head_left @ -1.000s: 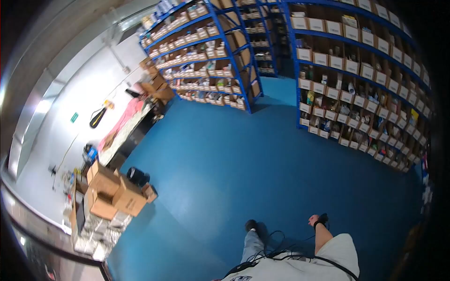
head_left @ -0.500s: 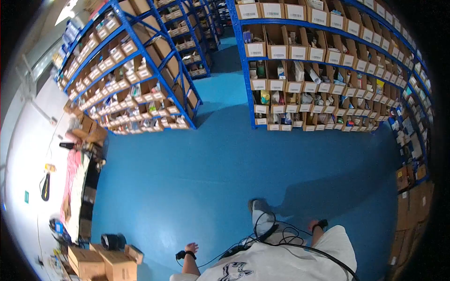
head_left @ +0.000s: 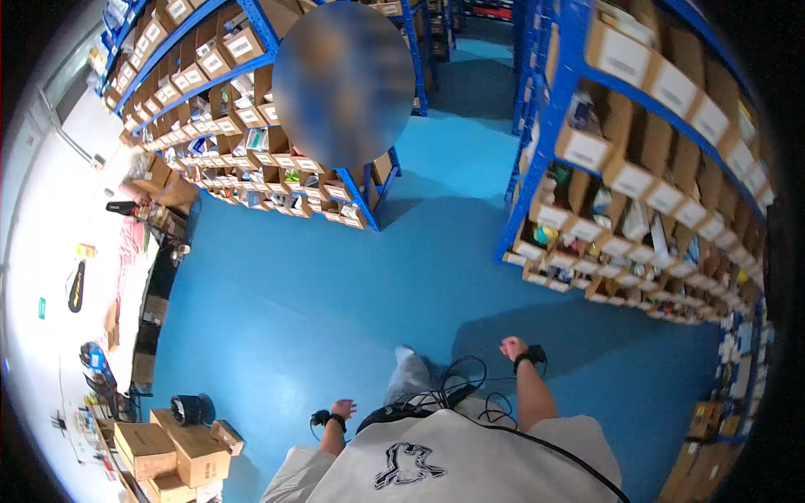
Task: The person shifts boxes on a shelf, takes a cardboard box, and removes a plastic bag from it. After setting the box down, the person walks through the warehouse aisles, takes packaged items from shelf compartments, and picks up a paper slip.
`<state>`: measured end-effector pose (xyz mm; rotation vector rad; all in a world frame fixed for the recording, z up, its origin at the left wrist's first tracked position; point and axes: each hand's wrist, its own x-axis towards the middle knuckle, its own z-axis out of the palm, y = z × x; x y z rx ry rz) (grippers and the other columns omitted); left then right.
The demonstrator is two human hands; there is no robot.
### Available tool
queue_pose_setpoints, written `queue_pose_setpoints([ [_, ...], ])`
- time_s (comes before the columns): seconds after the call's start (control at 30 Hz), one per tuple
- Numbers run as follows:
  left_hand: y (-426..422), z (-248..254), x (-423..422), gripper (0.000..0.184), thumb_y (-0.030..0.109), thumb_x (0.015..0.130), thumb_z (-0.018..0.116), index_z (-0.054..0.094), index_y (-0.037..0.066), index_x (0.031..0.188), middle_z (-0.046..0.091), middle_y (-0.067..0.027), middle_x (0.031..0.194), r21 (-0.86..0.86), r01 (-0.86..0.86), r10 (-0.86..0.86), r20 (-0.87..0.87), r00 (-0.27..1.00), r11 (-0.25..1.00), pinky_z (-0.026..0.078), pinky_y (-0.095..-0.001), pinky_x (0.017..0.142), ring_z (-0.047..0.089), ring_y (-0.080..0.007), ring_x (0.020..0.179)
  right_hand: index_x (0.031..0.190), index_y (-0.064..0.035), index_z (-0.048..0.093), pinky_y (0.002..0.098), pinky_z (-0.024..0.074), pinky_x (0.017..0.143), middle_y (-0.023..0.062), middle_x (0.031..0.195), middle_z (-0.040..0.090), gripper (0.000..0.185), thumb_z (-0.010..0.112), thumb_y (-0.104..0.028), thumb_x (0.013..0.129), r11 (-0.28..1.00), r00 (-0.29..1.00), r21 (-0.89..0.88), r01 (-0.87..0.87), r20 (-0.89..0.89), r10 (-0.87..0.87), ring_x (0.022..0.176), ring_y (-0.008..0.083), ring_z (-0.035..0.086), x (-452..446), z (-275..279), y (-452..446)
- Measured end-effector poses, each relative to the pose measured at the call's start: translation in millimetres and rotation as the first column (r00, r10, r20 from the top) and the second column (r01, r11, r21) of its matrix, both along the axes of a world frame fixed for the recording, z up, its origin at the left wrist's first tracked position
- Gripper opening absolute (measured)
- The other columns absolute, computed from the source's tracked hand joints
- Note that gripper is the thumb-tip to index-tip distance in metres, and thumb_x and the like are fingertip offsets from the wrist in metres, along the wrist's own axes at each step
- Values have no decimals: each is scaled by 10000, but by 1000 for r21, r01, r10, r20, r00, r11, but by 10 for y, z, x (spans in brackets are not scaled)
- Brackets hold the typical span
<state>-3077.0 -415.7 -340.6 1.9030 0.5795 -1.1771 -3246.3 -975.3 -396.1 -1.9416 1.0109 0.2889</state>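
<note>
My left hand (head_left: pixel 344 408) hangs low beside the body, fingers apart, holding nothing; a black strapped device sits on its wrist. To the right, my right hand (head_left: pixel 512 347) is held out over the blue floor (head_left: pixel 335 285), with a similar black device (head_left: pixel 533 356) on the wrist. Its fingers look curled, and whether anything is in them is too small to tell. Black cables (head_left: pixel 453 390) loop at the waist between both hands. Neither hand touches a shelf or a box.
A blue rack (head_left: pixel 545 159) of labelled cardboard bins stands at the right. Another rack (head_left: pixel 272 42) stands at the left, partly behind a blurred patch. An aisle lies between them. Cardboard boxes (head_left: pixel 197 448) and a black bin (head_left: pixel 192 410) are at the lower left, below a long table (head_left: pixel 144 293).
The view has turned and moved nearer the racks. My left hand came into view. My right hand has swung forward and left in the picture.
</note>
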Motion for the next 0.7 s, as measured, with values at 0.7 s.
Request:
queue_pose_setpoints([
  [0.7, -4546, -393, 6420, 315, 332, 907, 433, 599, 70, 966, 631, -167, 956, 513, 788, -742, 661, -109, 341, 500, -417, 779, 605, -343, 895, 1135, -6, 576, 416, 511, 701, 137, 952, 635, 375, 469, -299, 927, 936, 883, 68, -345, -315, 349, 836, 280, 608, 3768, -318, -2405],
])
